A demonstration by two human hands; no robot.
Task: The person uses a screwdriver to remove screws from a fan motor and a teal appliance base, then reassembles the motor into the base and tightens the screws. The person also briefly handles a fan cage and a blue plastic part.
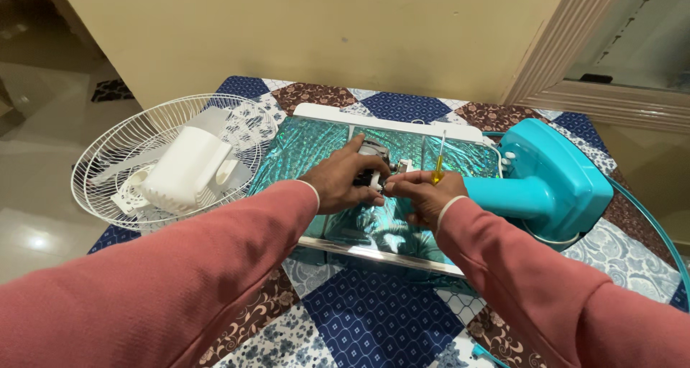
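Left hand grips the fan motor over the glass tray; dense, rigid, so hold the body. Right hand pinches the yellow screwdriver beside it (thin, slippery shaft).

No packages, labels, signs or screens are in view anywhere on the patchwork-covered table or around it; nothing of that kind stands near the hands.

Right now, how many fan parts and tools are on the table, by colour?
White: 2, the wire fan guard and the plastic cover lying in it
Turquoise: 1, the fan body
Grey metal: 1, the small motor part in the left hand
Yellow: 1, the screwdriver in the right hand
Total: 5
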